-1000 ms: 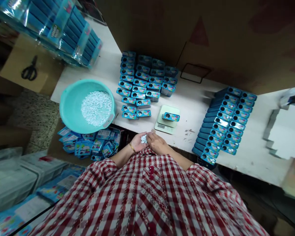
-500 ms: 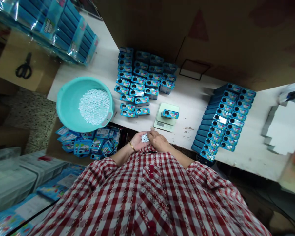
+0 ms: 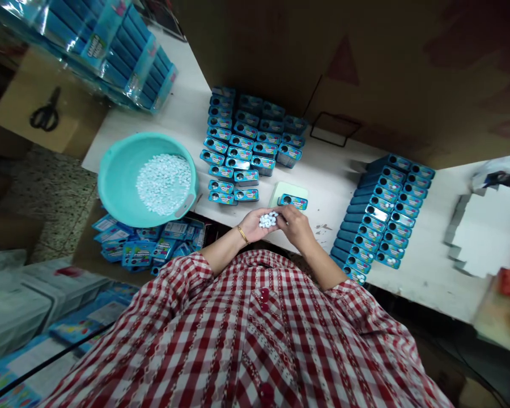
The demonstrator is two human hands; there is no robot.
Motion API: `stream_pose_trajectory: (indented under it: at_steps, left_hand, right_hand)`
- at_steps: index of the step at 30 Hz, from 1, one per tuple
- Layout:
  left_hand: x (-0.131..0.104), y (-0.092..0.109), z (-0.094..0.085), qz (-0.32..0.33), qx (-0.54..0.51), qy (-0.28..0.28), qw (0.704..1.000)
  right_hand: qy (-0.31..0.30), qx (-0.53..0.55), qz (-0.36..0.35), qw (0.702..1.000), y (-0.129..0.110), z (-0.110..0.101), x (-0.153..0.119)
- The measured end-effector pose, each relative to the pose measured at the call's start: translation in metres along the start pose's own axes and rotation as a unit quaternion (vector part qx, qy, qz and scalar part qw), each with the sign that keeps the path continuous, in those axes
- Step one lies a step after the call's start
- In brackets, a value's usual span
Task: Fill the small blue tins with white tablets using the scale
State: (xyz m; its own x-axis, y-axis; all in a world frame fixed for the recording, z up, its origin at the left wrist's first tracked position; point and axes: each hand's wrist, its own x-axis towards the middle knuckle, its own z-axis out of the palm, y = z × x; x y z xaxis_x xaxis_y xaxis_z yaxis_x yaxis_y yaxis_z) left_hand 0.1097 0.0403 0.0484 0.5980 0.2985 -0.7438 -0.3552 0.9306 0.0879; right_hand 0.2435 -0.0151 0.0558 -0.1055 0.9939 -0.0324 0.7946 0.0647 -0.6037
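Observation:
Cupped palm up, my left hand (image 3: 254,226) holds a small heap of white candies (image 3: 268,219). My right hand (image 3: 294,225) is beside it, its fingers bent together at the heap's right edge; what they pinch, if anything, is too small to make out. Just beyond the hands, a blue tin (image 3: 293,201) lies on a pale green scale (image 3: 285,188), whose near part the hands cover. A turquoise basin (image 3: 114,187) with many white candies stands to the left.
Rows of blue tins (image 3: 239,141) stand behind the scale, and more tins (image 3: 374,209) to its right. Packets (image 3: 142,254) fill a box below the basin. Scissors (image 3: 45,116) lie on cardboard at far left. A large carton (image 3: 272,51) is at the back.
Both hands have moved forward and right, toward the scale, with the candies in my left palm. They now cover the scale's near edge.

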Motion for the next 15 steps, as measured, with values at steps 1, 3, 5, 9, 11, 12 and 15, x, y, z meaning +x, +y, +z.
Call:
stream_pose_trajectory:
  at_steps: [1, 3, 5, 9, 11, 12, 15]
  left_hand:
    - [0.003, 0.002, 0.004, 0.008, -0.006, -0.008, 1.000]
    - [0.008, 0.005, 0.009, 0.021, -0.015, -0.015, 1.000]
    - [0.011, 0.008, 0.011, 0.025, -0.011, -0.009, 1.000]
    - [0.012, 0.015, 0.008, 0.030, 0.004, 0.011, 0.999]
    - [0.008, 0.017, 0.004, 0.038, -0.002, 0.022, 0.999]
    - [0.006, 0.018, 0.001, 0.041, -0.008, 0.027, 0.999]
    - [0.000, 0.017, -0.009, 0.047, -0.027, 0.041, 0.998]
  right_hand:
    - [0.024, 0.008, -0.003, 1.000, 0.004, -0.004, 0.002]
    - [0.054, 0.007, 0.004, 0.999, 0.013, -0.011, 0.006]
    - [0.060, -0.011, 0.023, 0.998, 0.020, -0.016, 0.011]
    - [0.011, -0.090, 0.087, 0.992, 0.028, -0.023, 0.021]
    - [-0.023, -0.118, 0.105, 0.987, 0.028, -0.023, 0.024]
    - [-0.030, -0.120, 0.106, 0.987, 0.028, -0.023, 0.026]
    - [-0.008, -0.087, 0.091, 0.992, 0.027, -0.020, 0.028]
